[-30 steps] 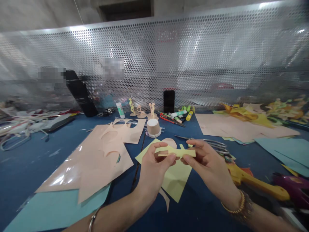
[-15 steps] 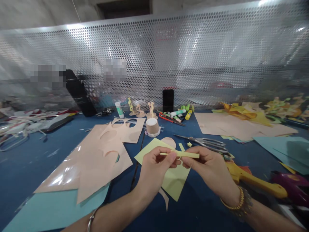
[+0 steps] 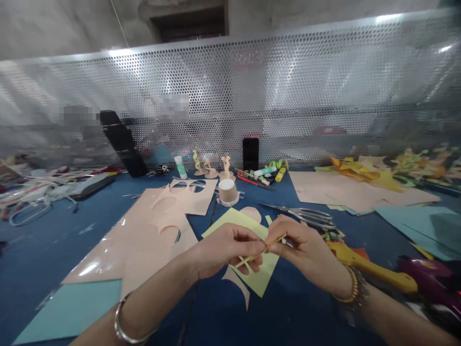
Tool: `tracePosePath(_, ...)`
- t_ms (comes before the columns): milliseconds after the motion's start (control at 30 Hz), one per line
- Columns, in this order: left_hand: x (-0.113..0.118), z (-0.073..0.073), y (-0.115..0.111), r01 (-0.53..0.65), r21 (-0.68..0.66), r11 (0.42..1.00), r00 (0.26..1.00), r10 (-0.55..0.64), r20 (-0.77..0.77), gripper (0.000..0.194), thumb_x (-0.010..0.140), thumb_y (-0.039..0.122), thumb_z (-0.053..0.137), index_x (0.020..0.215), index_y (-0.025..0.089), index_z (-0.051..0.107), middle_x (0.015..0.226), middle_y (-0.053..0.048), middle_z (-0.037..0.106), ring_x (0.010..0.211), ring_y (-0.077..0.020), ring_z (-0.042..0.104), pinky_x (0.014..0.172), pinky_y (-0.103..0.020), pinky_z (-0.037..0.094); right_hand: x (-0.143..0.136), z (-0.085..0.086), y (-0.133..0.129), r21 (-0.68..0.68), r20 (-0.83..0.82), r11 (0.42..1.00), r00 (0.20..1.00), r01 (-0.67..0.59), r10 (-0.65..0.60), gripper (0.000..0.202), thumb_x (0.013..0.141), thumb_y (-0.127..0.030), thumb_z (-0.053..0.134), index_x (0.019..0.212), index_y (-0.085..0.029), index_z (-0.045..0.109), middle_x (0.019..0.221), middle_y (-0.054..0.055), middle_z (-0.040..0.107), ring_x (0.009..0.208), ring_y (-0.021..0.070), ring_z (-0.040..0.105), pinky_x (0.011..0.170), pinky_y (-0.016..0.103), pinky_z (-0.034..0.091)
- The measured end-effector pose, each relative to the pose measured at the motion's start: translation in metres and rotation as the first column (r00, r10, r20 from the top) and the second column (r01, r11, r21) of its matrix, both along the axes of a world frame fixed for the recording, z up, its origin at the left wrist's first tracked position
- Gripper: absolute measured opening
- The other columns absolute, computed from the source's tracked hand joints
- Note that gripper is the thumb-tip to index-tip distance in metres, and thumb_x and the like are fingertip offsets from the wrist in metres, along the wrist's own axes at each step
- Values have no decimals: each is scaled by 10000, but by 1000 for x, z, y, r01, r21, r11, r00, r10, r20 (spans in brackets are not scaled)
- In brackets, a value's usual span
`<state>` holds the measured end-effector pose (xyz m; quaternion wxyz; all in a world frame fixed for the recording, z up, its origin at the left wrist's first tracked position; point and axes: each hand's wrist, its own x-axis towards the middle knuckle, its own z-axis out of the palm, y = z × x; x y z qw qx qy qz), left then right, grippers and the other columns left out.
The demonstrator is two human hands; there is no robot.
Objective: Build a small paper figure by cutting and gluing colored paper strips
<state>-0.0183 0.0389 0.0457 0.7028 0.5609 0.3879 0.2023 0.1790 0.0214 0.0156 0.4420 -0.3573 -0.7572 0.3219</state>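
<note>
Between both hands I hold a narrow yellow paper strip (image 3: pixel 242 262), tilted and seen nearly edge-on. My left hand (image 3: pixel 226 250) pinches it between thumb and fingers. My right hand (image 3: pixel 297 247) grips its upper part, fingertips close to the left ones. How the strip is folded between the fingertips is hidden. Below the hands lies a light yellow-green paper sheet (image 3: pixel 264 281), with a curved pale paper scrap (image 3: pixel 239 287) beside its lower edge. A pale round paper disc (image 3: pixel 252 213) lies just behind the sheet.
Scissors (image 3: pixel 306 215) lie behind my right hand, a yellow-handled tool (image 3: pixel 374 269) to its right. Pale cut-out sheets (image 3: pixel 144 240) cover the left. A tape roll (image 3: pixel 227 192), small paper figures (image 3: pixel 226 168), a glue stick (image 3: pixel 180 168) and a phone (image 3: pixel 250 154) stand at the back.
The strip has gone from nearly level to a slant, its left end lower. My hands have turned and drawn closer together at the fingertips. The view has shifted slightly.
</note>
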Motion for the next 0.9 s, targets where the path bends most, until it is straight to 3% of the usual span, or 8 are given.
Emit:
tracePosePath(67,-2,-2,-2,32,-16,999,1000,-32,1,243,729,405,715,646,178,687,606,-9,639,506,-91,541,521,-194,417,-2,-1,-1,-29,-20,999,999,-36,35,90,843,-284,636,779,-231,670,776,9,614,748,146,583,698,274,476)
tracePosePath(133,-3,-7,-5,4,-8,1000,1000,-3,17,253,708,410,731,649,169,682,600,-8,639,498,-88,521,519,-194,384,-4,-3,0,-145,-75,989,997,-40,29,115,797,-305,683,891,-240,673,788,8,633,719,144,597,666,268,499)
tracePosePath(233,-1,-15,-9,-138,100,985,990,134,42,243,715,399,724,664,166,677,575,6,616,489,-87,485,531,-203,370,-5,-9,1,-347,-215,935,977,-76,0,324,759,-372,705,1045,-232,645,766,1,642,672,140,616,632,267,525)
tracePosePath(333,3,-21,-12,-251,247,936,967,256,13,221,730,370,707,658,163,670,573,11,596,512,-100,484,541,-214,376,-6,-12,1,-442,-273,892,962,-96,-32,290,802,-429,645,970,-193,675,739,14,651,665,142,629,662,281,525)
tracePosePath(500,4,-25,-15,-261,371,891,954,296,-40,147,765,292,662,694,164,680,645,2,605,595,-118,506,570,-219,377,-8,-10,0,-443,-95,896,991,39,-91,187,799,-352,641,885,-191,684,642,-22,610,610,124,586,613,251,477)
tracePosePath(633,0,-26,-15,-150,386,910,973,205,-106,176,807,299,602,771,173,719,691,-9,634,624,-129,512,591,-226,372,-8,-5,0,-419,-29,908,999,8,-22,170,833,-341,586,813,-196,672,659,-24,584,612,118,543,602,242,435)
tracePosePath(733,-3,-26,-14,-75,378,923,979,140,-147,215,824,306,573,732,174,716,636,16,574,583,-109,444,555,-211,327,-10,-3,-1,-412,27,911,1000,11,0,176,836,-340,574,795,-199,671,645,-27,563,605,116,508,573,230,406)
tracePosePath(900,-6,-28,-11,-46,299,953,975,108,-195,191,792,320,603,711,166,683,624,24,537,584,-108,441,539,-207,333,-14,-4,-5,-362,183,930,983,61,7,221,858,-372,544,808,-205,680,654,-18,605,585,122,532,548,227,424)
